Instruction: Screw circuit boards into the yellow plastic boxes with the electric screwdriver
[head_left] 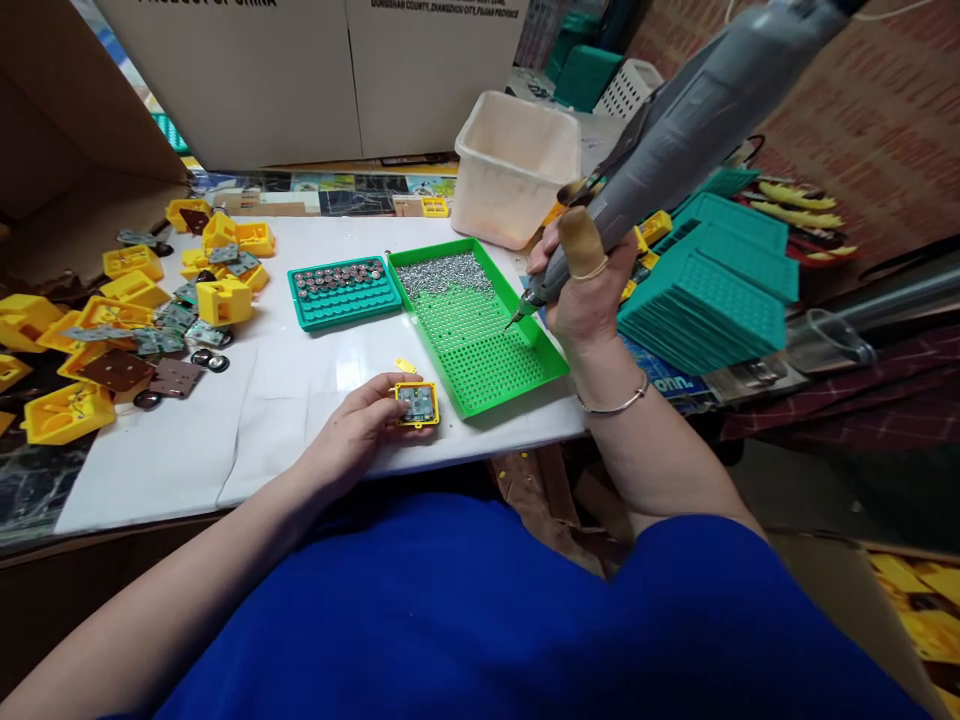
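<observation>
Near the table's front edge my left hand (364, 420) grips a small yellow plastic case (434, 404) with a circuit board (418, 402) facing up inside it. My right hand (589, 285) is wrapped round a grey electric screwdriver (675, 130), a tan cover on its thumb. The screwdriver's bit points down over a green perforated tray (487, 395), whose far end holds a heap of small silver screws (446, 275). Just beyond the left hand lies a small yellow piece (406, 366).
A teal tray (349, 312) with rows of small round parts sits left of the green tray. Yellow cases (225, 300) and circuit boards pile up at left. A white bin (517, 170) stands behind; stacked teal trays (705, 290) are at right.
</observation>
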